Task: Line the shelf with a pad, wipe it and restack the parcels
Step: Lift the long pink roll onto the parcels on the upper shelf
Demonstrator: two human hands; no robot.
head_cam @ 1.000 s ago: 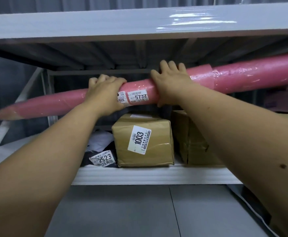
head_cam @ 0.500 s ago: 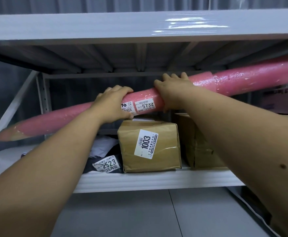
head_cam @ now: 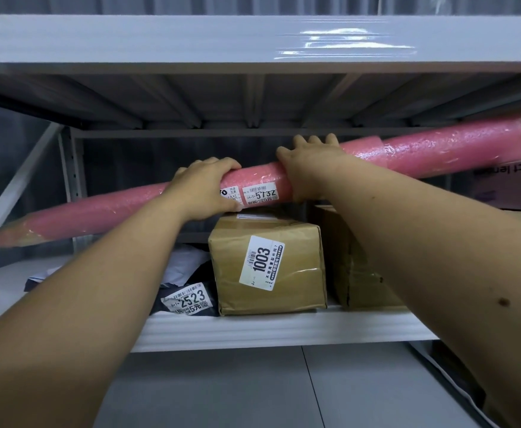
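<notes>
Your left hand (head_cam: 202,188) and right hand (head_cam: 310,168) each wrap around the long pink bubble-wrapped roll (head_cam: 432,151), on either side of its label reading 5732 (head_cam: 260,193). The roll slants across the shelf (head_cam: 268,329) opening, its left end lower, right end higher. Beneath it stand a brown taped box labelled 1003 (head_cam: 268,267), a second brown box (head_cam: 358,273) just right of it, and a dark mailer bag marked 2523 (head_cam: 188,299). The roll appears to touch the 1003 box top, though your hand partly hides the contact.

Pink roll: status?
Left hand, right hand both gripping pink roll. Tilted, left end low. Box 1003 directly below.
</notes>
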